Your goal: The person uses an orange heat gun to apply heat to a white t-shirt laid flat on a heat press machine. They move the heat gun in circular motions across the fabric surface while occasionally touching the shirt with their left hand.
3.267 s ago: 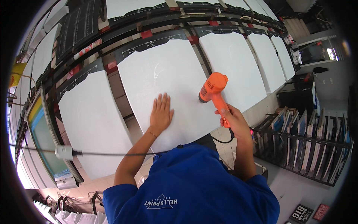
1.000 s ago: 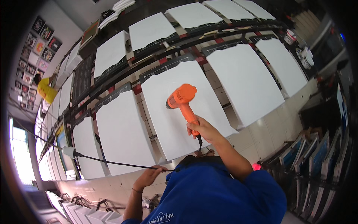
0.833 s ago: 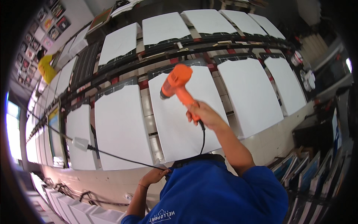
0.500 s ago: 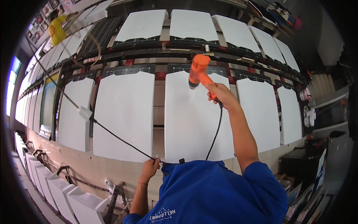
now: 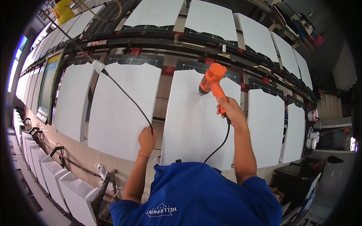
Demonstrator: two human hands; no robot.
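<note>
My right hand [image 5: 232, 112] is wrapped round the handle of an orange heat gun [image 5: 213, 80]. Its dark nozzle points down and left, just over a white shirt [image 5: 196, 128] stretched flat on a dark board [image 5: 188, 65]. From the handle's end a black cord runs down toward my waist. My left hand [image 5: 147, 137] grips another stretch of black power cord [image 5: 126, 94], over the gap by the neighbouring white shirt [image 5: 120, 109]. That cord leads up to a white socket connector [image 5: 98, 66] hanging at the upper left.
More boards with white shirts stand on both sides and in a far row [image 5: 211, 20], beyond a dark rail [image 5: 151, 42]. A framed screen [image 5: 49, 86] leans at the left. White tubs [image 5: 312, 139] sit at the right. A person in yellow [image 5: 63, 12] is at the far left.
My left hand has moved up and forward with the cord, and the connector has shifted up and right. The heat gun has moved slightly right and down in view.
</note>
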